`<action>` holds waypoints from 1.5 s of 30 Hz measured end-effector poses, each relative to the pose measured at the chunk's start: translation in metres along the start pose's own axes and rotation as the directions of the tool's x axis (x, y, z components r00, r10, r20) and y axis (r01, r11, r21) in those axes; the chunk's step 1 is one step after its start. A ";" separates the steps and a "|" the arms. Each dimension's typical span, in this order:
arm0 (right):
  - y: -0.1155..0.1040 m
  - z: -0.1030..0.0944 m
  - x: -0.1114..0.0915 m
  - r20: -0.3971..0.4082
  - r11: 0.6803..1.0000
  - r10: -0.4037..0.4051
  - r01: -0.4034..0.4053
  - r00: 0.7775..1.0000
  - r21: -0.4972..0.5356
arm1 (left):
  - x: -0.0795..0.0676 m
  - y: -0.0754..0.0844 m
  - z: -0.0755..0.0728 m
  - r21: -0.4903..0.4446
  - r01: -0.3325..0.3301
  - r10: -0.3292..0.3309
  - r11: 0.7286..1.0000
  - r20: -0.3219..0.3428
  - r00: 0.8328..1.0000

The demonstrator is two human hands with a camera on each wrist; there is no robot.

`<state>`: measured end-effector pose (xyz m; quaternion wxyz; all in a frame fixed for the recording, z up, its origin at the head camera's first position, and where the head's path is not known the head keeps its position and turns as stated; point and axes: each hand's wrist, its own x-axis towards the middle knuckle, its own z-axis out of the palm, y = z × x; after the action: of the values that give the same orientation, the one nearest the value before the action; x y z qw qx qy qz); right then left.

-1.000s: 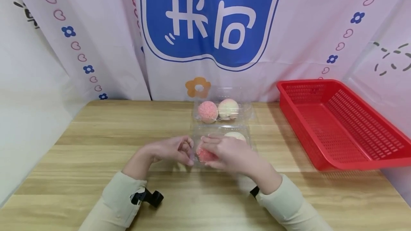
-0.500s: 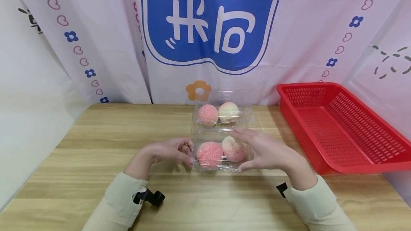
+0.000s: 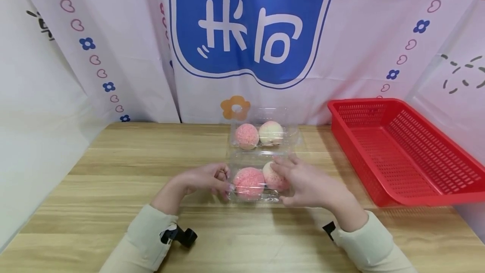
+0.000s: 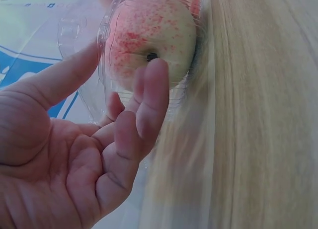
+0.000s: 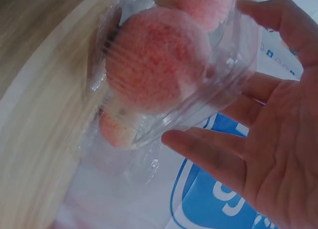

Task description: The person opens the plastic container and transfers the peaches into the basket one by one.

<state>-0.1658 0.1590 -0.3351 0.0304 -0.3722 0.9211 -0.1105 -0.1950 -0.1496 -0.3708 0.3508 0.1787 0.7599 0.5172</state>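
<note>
Two peaches, one pink (image 3: 249,183) and one pale and pink (image 3: 275,177), sit in a clear plastic box (image 3: 261,200) at the front. Behind, a pink peach (image 3: 247,136) and a cream peach (image 3: 270,133) lie in more clear plastic; whether it is a separate box I cannot tell. My left hand (image 3: 204,178) holds the box's left side, thumb (image 4: 82,67) at the rim and a fingertip (image 4: 158,72) by the side wall. My right hand (image 3: 312,182) is spread around the right side, thumb toward the near edge. In the right wrist view its fingers (image 5: 198,149) are extended beside the plastic.
A red perforated basket (image 3: 363,172) stands on the right of the wooden table (image 3: 125,167). A white printed cloth (image 3: 204,96) hangs behind the table. Dark camera mounts are strapped at both wrists.
My right hand was over the front pink peach, then withdrew to the right, baring both front peaches. It now sits slightly closer to the right side. The left hand has barely moved.
</note>
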 end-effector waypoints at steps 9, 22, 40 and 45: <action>-0.006 0.000 0.001 0.004 0.999 -0.017 0.018 1.000 -0.038 | 0.002 0.003 0.004 -0.054 -0.010 0.011 0.998 0.013 1.000; -0.008 0.003 -0.001 -0.030 0.996 -0.061 0.058 0.998 -0.074 | 0.004 0.002 0.004 -0.107 0.004 0.001 0.994 0.044 0.999; 0.015 -0.015 -0.006 -0.055 0.975 -0.158 0.164 0.986 0.150 | 0.003 0.000 -0.001 -0.118 -0.018 0.025 0.993 0.062 0.998; 0.025 -0.018 -0.007 -0.074 0.962 -0.158 0.171 0.985 0.215 | 0.004 0.000 -0.001 -0.131 0.003 0.006 0.991 0.066 0.998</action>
<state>-0.1798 0.1846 -0.3232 0.0364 -0.4385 0.8694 -0.2247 -0.1980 -0.1475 -0.3716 0.3865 0.1731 0.7120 0.5601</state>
